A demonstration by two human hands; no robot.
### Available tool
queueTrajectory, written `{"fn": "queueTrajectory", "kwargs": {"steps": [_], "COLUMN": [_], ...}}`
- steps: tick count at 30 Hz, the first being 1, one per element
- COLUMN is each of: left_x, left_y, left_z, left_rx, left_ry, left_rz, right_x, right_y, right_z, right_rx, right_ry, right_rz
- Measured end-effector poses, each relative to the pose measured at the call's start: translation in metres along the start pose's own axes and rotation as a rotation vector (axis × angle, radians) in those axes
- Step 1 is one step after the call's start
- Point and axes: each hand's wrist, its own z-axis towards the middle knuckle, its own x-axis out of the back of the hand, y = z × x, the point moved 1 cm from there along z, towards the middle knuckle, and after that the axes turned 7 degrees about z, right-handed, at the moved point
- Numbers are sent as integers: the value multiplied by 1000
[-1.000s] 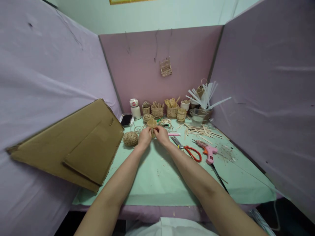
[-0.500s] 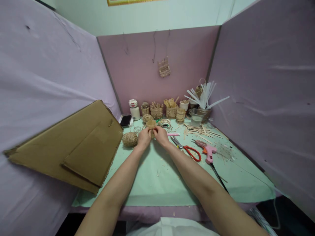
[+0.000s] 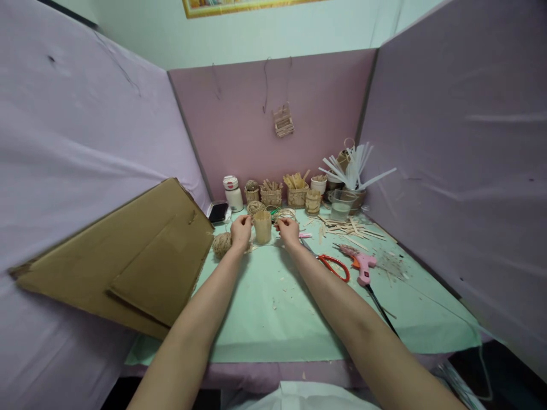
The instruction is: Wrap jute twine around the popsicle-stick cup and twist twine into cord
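A small tan cup [image 3: 262,229] stands upright on the green cloth between my two hands, touched by neither. My left hand [image 3: 241,230] is closed in a pinch to the cup's left, in front of a ball of twine [image 3: 222,245]. On the cup's other side my right hand [image 3: 288,230] pinches too, at about the same height. A thin strand of twine [image 3: 261,245] curves past the foot of the cup towards both hands; its ends are hidden in the fingers.
Red-handled scissors [image 3: 335,267] and a pink glue gun [image 3: 364,265] lie to the right. Loose wooden sticks [image 3: 351,226] are scattered behind them. Baskets of sticks [image 3: 298,196] and a white bottle [image 3: 233,195] line the back. Cardboard [image 3: 141,256] leans at left.
My hands have moved apart, left hand leftwards and right hand rightwards, off the front of the cup, which now shows between them. The view has tilted slightly upwards.
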Motion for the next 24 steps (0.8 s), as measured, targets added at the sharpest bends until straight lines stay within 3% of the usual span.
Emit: {"fn": "queueTrajectory", "kwargs": {"steps": [4, 8, 10, 14, 16, 18, 20, 24], "left_x": [3, 24, 46, 91, 101, 97, 79, 31], "left_y": [26, 64, 73, 62, 54, 53, 58, 65], "left_z": [22, 12, -4, -23, -23, -21, -25, -51], "left_rx": [-93, -270, -316, -194, -140, -94, -108, -117], "left_ry": [66, 74, -57, -619, -667, -504, -398, -583], "left_rz": [-79, -239, -334, -381, -400, -421, -387, -487], "right_x": [2, 12, 20, 39, 47, 52, 55, 54], "right_y": [-6, -32, -49, -80, -87, -89, -87, -78], "right_z": [0, -4, -8, -26, -37, -47, -55, -60], "right_rx": [-8, 1, 25, 67, 39, 14, -9, -50], "right_ry": [36, 23, -33, -279, -417, -506, -544, -489], "right_rz": [86, 204, 290, 379, 382, 352, 285, 142]}}
